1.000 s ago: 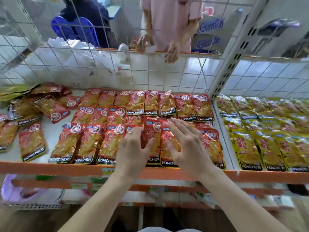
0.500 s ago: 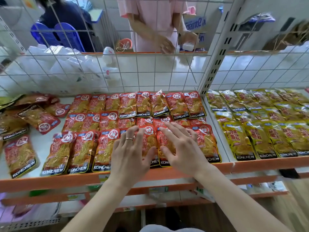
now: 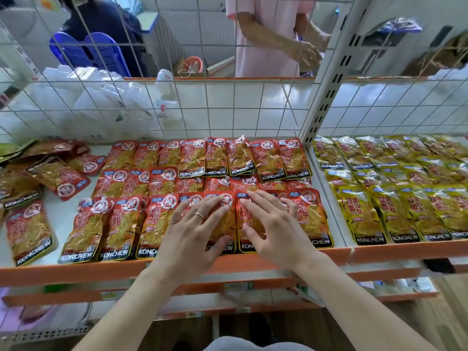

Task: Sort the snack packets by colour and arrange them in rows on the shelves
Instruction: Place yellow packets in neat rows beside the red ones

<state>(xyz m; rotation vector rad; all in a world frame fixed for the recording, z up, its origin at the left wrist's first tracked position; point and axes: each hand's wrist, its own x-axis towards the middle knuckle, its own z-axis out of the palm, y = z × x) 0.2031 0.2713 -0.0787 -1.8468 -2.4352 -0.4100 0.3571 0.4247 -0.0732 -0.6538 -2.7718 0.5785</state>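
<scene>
Now both hands (image 3: 235,230) flat, fingers (image 3: 255,201) spread on red packets (image 3: 121,224).

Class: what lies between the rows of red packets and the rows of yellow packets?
Head view: a narrow bare strip of white shelf separates red packets from yellow packets, with the slotted white upright at its back.

The left hand (image 3: 195,231) and right hand (image 3: 276,229) cover most of a few front-row red packets (image 3: 311,219). The yellow packets (image 3: 405,211) run off the right edge, and the loose packets (image 3: 17,178) off the left. The lower shelf labels (image 3: 234,287) are just blur.
</scene>
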